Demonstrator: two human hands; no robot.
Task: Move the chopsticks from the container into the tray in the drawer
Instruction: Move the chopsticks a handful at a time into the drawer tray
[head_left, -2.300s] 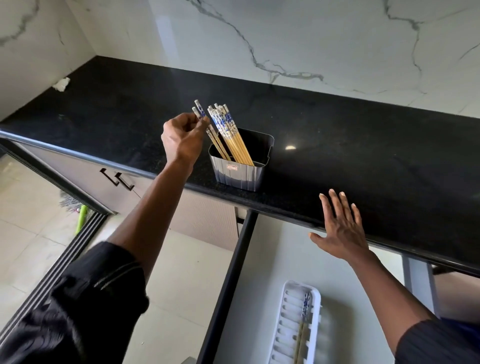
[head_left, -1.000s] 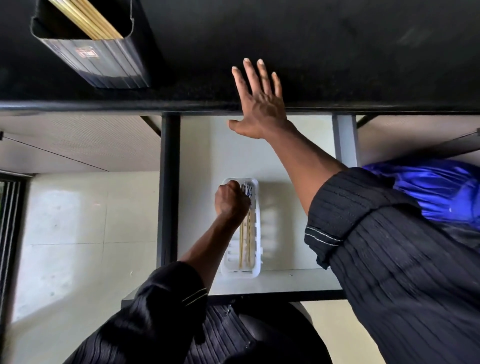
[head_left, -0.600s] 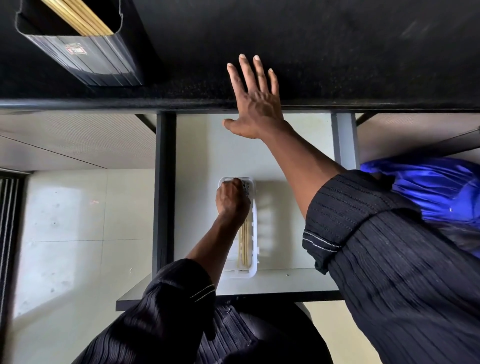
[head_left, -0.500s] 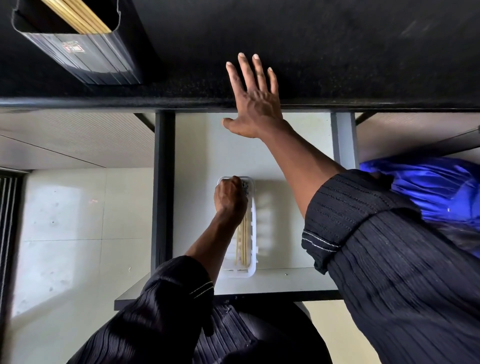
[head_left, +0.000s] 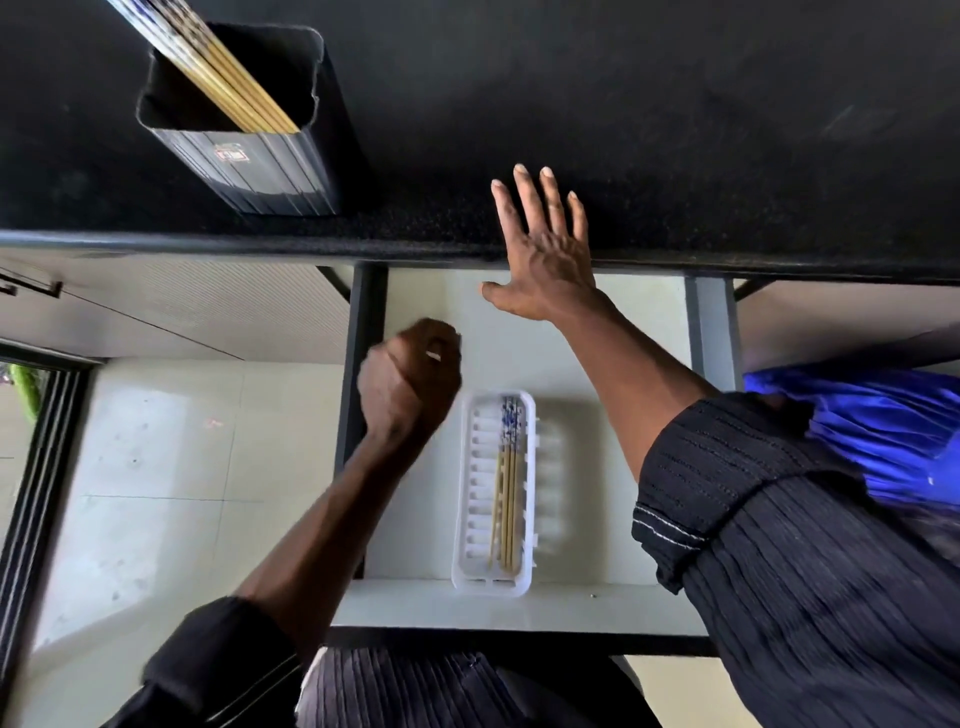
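A dark ribbed container (head_left: 260, 166) stands on the black countertop (head_left: 675, 130) at the upper left, with several yellow chopsticks (head_left: 228, 78) leaning in it. Below, in the open drawer (head_left: 597, 597), lies a white slotted tray (head_left: 467, 519) holding a few chopsticks with blue-patterned tops (head_left: 506, 493). My left hand (head_left: 410, 384) hovers above the drawer's left side, up and left of the tray, fingers curled shut with nothing visible in them. My right hand (head_left: 545, 249) rests flat on the counter's front edge, fingers spread.
The drawer's dark left rail (head_left: 363, 364) runs beside my left hand. A cabinet front with dark handles (head_left: 31, 286) is at the left, pale floor tiles (head_left: 156, 493) below it. Blue fabric (head_left: 857, 431) shows at the right, under my right sleeve.
My left hand took chopsticks from the container, lowered them into the tray, let go and has now lifted up and to the left. My right hand stayed on the counter edge.
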